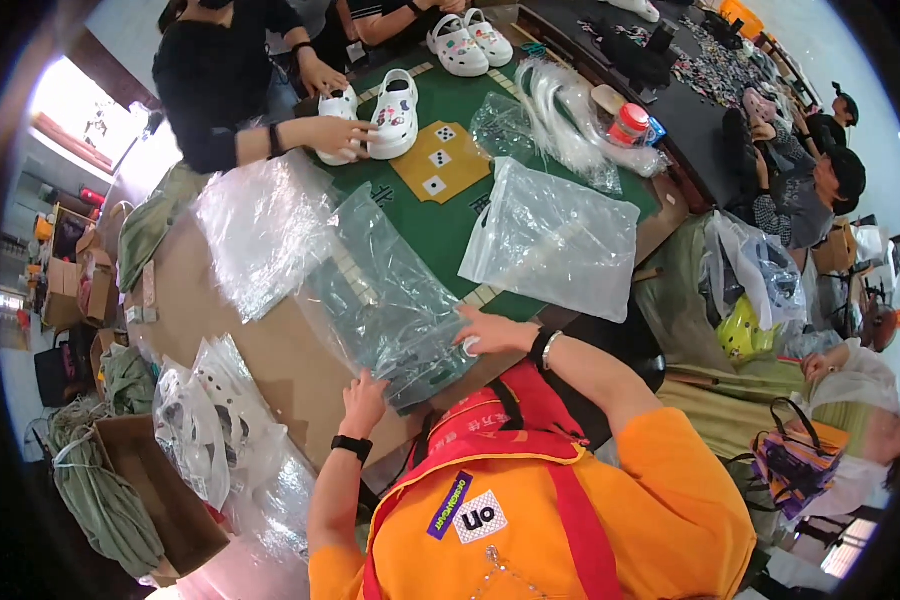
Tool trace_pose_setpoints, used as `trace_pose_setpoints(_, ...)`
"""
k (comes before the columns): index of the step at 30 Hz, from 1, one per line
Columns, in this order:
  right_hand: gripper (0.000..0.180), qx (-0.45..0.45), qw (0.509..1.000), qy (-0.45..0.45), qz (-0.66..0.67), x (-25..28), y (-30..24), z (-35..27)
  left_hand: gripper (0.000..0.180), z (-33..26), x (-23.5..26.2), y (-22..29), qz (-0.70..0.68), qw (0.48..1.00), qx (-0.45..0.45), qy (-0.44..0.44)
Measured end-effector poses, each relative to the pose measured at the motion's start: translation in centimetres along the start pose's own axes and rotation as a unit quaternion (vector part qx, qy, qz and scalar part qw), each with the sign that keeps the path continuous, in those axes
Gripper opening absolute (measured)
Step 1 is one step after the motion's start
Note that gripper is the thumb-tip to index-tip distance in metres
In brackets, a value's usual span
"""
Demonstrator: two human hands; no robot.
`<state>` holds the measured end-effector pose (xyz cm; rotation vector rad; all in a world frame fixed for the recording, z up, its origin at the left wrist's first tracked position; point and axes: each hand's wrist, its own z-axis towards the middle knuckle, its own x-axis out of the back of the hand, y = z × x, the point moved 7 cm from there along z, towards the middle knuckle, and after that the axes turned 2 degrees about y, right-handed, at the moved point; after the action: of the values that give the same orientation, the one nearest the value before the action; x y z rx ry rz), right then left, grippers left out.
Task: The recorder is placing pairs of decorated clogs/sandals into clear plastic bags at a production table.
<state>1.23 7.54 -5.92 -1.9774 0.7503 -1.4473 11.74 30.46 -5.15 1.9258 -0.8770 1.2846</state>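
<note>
A large clear plastic bag (390, 310) lies spread over the near side of the green table mat (440, 235). Its near left corner is pinched in my left hand (364, 405). My right hand (495, 333) grips the near right part of the same bag, fingers bent over the film. To its right lies a frosted bag (555, 240) with a darker slider at its left edge. More clear film (265, 235) is piled to the left. Across the mat, a co-worker's hands (335, 135) touch a white clog (338, 108); a second white clog (394, 115) with charms stands beside it.
Another pair of white clogs (460, 48) stands at the far edge. A red-lidded jar (630, 124) and a bundle of clear film strips (560, 110) lie at far right. Bagged white clogs (210, 415) hang at the left edge, above an open cardboard box (155, 490).
</note>
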Motion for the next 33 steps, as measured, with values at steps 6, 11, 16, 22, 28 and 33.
trace_pose_setpoints(6, 0.024, -0.140, 0.950, 0.212, 0.183, 7.0, 2.8, -0.4, 0.042, -0.4, 3.1, 2.2, 0.007, 0.999, -0.032, 0.010)
trace_pose_setpoints(11, 0.027, -0.195, 0.940, 0.259, 0.106, 9.7, 7.4, -0.6, 0.044, 0.2, 4.1, 4.6, 0.036, 0.992, -0.097, 0.075)
trace_pose_setpoints(16, 0.039, -0.233, 0.946, 0.223, 0.038, 10.6, 10.7, 0.6, 0.043, 1.7, 3.2, 6.5, 0.014, 0.992, -0.102, 0.069)
trace_pose_setpoints(22, 0.035, -0.202, 0.971, 0.131, -0.005, 11.4, 10.3, 2.8, 0.042, 4.3, 2.6, 8.6, -0.001, 0.996, -0.085, 0.009)
trace_pose_setpoints(28, 0.033, -0.110, 0.989, 0.074, 0.069, 11.7, 9.4, 6.1, 0.031, 5.6, 2.2, 8.2, -0.025, 0.999, -0.038, -0.019)
trace_pose_setpoints(33, 0.029, 0.012, 0.988, 0.081, 0.127, 12.7, 3.0, 6.1, 0.035, 7.0, 3.7, 9.1, -0.060, 0.998, 0.004, 0.000)
